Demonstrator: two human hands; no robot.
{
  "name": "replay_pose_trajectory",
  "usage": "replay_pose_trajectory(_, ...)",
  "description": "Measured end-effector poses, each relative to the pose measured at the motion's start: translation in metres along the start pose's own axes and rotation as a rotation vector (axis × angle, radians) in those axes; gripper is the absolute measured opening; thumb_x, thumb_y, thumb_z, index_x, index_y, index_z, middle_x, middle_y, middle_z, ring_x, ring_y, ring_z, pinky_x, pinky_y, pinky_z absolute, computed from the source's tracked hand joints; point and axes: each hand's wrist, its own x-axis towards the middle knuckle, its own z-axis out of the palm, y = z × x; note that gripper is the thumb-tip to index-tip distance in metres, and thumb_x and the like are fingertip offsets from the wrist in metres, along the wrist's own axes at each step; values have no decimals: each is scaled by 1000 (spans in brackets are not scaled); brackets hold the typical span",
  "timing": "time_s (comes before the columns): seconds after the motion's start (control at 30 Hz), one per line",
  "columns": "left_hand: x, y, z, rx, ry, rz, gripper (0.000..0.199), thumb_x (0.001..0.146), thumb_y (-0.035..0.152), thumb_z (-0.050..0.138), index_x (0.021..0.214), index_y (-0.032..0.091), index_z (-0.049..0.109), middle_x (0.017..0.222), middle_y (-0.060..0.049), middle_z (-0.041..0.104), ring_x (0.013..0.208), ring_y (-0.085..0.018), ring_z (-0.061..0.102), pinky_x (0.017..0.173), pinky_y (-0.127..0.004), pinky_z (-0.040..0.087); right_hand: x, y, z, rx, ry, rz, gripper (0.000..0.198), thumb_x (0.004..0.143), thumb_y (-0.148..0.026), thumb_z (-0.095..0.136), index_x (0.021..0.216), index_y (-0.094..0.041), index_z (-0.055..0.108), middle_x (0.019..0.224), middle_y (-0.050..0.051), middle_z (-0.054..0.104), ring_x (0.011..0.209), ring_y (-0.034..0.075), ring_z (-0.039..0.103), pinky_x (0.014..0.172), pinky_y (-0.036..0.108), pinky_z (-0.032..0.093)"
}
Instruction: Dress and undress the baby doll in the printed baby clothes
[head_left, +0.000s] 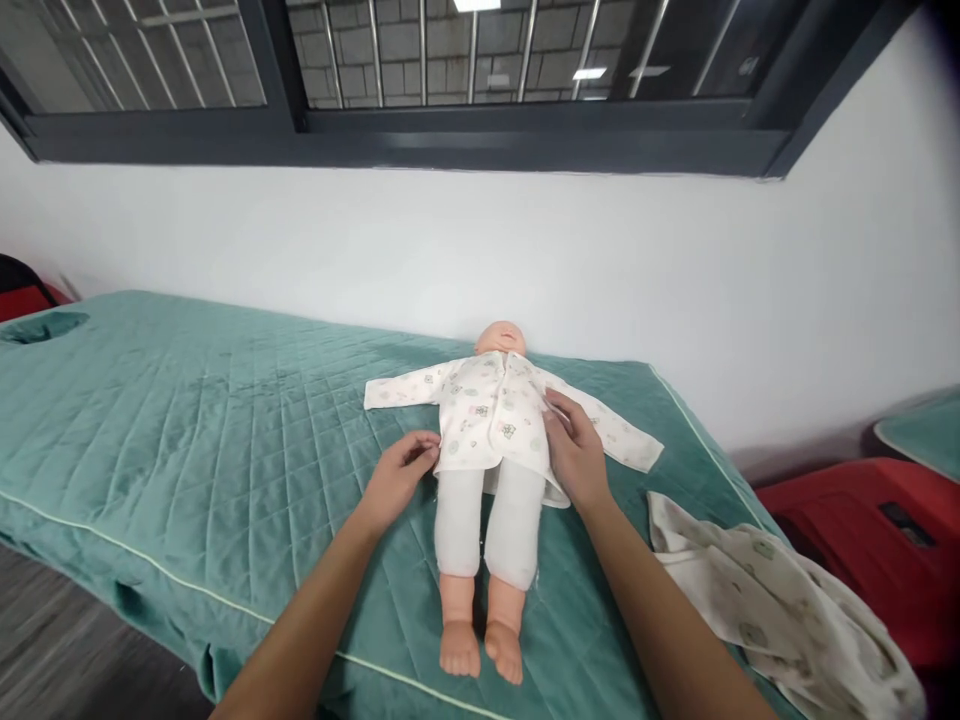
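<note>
Doll (513, 525) lies head-away, shirt (491, 415) between left hand (399, 478) and right hand (579, 455); whether either pinches it, I cannot tell.

A childcare training room is suggested by the green quilted massage bed (225, 420) and white-clad plastic baby doll (491, 435).

White wall (225, 240) under a dark-framed, barred window (525, 140); green quilted bed (187, 420); dark grey floor (67, 640) at lower left

Dark-framed window (525, 138), metal bars (423, 52) behind it, white wall (300, 250) below, red object (832, 512) at right.
</note>
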Motion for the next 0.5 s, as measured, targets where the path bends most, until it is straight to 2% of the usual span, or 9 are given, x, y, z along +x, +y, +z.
replay_pose_trajectory(0.07, 5, 0, -1, -35, 37, 1, 17, 83, 36, 63, 84, 20, 69, 79, -2, 67, 77, -16, 59, 76, -27, 48, -7, 7, -11, 106, 125, 148, 20, 82, -33, 70, 98, -21, 69, 108, 3, 68, 107, 16, 61, 107, 34, 46)
replay_pose_trajectory(0.13, 13, -2, -3, -143, 124, -37, 18, 82, 36, 64, 82, 18, 68, 76, -3, 66, 73, -16, 60, 73, -27, 51, -7, 11, -24, 276, 189, 374, 11, 80, -27, 71, 85, -18, 67, 93, 4, 69, 98, 17, 65, 98, 33, 53)
replay_pose_trajectory(0.23, 31, -6, -9, -419, 189, -197, 18, 82, 31, 67, 92, 16, 67, 95, -9, 70, 86, -20, 66, 78, -32, 57, -1, 10, -39, 524, 89, 631, 11, 85, -25, 62, 83, -15, 65, 95, 12, 69, 98, 21, 68, 88, 33, 60)
replay_pose_trajectory(0.3, 44, -8, -12, -609, 98, -307, 18, 85, 26, 64, 98, 14, 66, 111, -13, 69, 100, -23, 67, 86, -35, 58, 4, 7, -42, 682, 7, 724, 15, 88, -26, 57, 88, -12, 64, 100, 16, 67, 101, 22, 67, 86, 30, 61)
replay_pose_trajectory(0.37, 56, -9, -12, -765, -26, -366, 19, 90, 25, 57, 103, 13, 65, 118, -15, 66, 108, -22, 65, 92, -34, 57, 8, 8, -40, 794, -6, 749, 17, 89, -26, 55, 93, -12, 63, 103, 16, 66, 103, 20, 67, 88, 27, 60)
replay_pose_trajectory(0.4, 61, -9, -10, -827, -61, -378, 21, 92, 25, 53, 104, 12, 64, 118, -15, 66, 109, -22, 65, 93, -33, 57, 11, 10, -38, 782, 10, 713, 16, 88, -25, 54, 92, -13, 63, 103, 16, 66, 103, 20, 67, 88, 27, 60)
replay_pose_trajectory(0.5, 78, -9, -2, -951, -22, -365, 27, 95, 28, 48, 110, 10, 60, 114, -15, 67, 106, -21, 66, 93, -32, 58, 23, 23, -33, 622, 81, 529, 7, 82, -20, 56, 83, -16, 61, 95, 13, 67, 96, 20, 67, 85, 32, 61)
